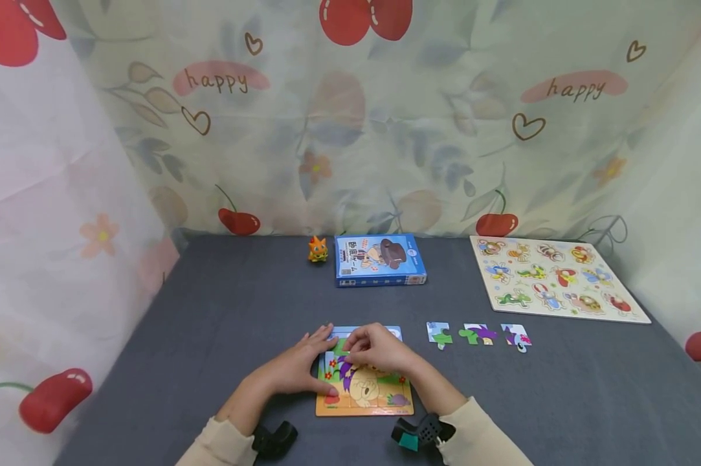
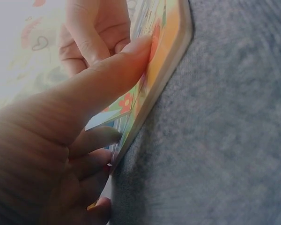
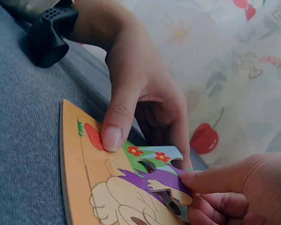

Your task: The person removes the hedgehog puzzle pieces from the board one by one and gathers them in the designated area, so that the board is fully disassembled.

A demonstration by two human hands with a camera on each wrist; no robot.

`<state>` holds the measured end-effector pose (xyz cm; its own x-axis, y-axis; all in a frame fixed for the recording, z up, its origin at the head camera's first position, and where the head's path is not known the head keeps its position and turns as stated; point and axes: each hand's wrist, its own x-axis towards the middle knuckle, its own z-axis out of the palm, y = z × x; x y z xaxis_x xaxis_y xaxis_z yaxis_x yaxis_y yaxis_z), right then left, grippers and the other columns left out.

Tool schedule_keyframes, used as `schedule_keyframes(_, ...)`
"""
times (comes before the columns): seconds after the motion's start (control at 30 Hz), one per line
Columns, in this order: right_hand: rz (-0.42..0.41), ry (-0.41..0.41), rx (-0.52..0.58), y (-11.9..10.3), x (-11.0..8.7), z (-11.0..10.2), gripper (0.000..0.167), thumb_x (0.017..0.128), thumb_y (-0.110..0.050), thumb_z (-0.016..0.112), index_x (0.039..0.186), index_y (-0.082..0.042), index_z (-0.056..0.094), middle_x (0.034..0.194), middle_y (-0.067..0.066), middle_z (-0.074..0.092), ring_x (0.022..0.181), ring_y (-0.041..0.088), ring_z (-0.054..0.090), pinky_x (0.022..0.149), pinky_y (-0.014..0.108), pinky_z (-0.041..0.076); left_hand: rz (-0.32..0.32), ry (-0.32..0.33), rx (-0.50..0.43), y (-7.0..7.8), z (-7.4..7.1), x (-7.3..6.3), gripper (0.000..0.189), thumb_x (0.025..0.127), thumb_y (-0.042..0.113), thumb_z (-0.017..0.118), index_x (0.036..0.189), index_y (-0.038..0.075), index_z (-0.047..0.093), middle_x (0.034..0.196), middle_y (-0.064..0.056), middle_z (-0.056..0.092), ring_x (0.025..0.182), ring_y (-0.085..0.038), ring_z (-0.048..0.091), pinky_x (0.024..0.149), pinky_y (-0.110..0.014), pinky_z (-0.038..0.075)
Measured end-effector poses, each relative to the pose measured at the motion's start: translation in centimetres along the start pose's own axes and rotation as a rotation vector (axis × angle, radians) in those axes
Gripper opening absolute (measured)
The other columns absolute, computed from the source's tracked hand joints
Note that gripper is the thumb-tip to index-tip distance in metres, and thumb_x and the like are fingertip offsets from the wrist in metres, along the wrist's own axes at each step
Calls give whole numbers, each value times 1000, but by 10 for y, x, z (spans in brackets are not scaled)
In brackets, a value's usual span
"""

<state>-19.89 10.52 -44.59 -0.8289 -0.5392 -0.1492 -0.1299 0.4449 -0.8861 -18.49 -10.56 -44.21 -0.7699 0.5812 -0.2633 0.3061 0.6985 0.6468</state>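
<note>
A puzzle board (image 1: pixel 364 410) with an orange front border and a cartoon animal picture lies in front of me. My left hand (image 1: pixel 296 366) is spread along its left side. In the right wrist view, the left thumb (image 3: pixel 113 136) presses the board's face beside a red fruit, while the left wrist view has the other fingers at its edge. My right hand (image 1: pixel 379 349) is over the upper part of the board. Its thumb and forefinger pinch a purple and beige puzzle piece (image 3: pixel 172 176), tilted above dark gaps in the picture; the fingers cover part of it.
Several loose puzzle pieces lie in a row to the right, among them a green one (image 1: pixel 440 333). Farther back are a blue box (image 1: pixel 380 260), a small orange figurine (image 1: pixel 318 249) and, at right, a white insect puzzle board (image 1: pixel 560 278). Patterned curtains enclose the grey table (image 1: pixel 239 291).
</note>
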Motion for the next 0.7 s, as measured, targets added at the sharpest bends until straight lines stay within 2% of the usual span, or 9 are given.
schedule_keyframes(0.2,48,21,40,-1,1,2,13,86,-10,65,93,0,68,74,4,67,59,7,55,55,20,44,1,2,-1,1,1,1,90,73,52,73,145,13,35,158,-4,13,146,-26,6,115,-54,10)
schedule_keyframes(0.43,102,13,167,-3,-5,-6,18,86,-7,63,99,5,67,78,10,70,61,9,60,57,24,49,10,-7,17,1,0,2,90,73,52,73,145,13,35,158,-4,13,146,-23,6,116,-51,9)
schedule_keyframes(0.57,107,0,159,-1,-9,-12,20,86,-10,64,99,5,66,80,9,70,63,8,60,59,25,49,14,-5,17,1,0,2,90,73,51,73,145,12,34,158,-5,12,146,-24,6,116,-52,9)
schedule_keyframes(0.7,122,21,135,2,-15,-19,20,86,-13,65,97,4,68,78,8,71,62,9,59,59,26,50,15,-1,13,1,1,1,90,73,50,74,145,12,35,158,-5,12,146,-25,6,116,-52,9)
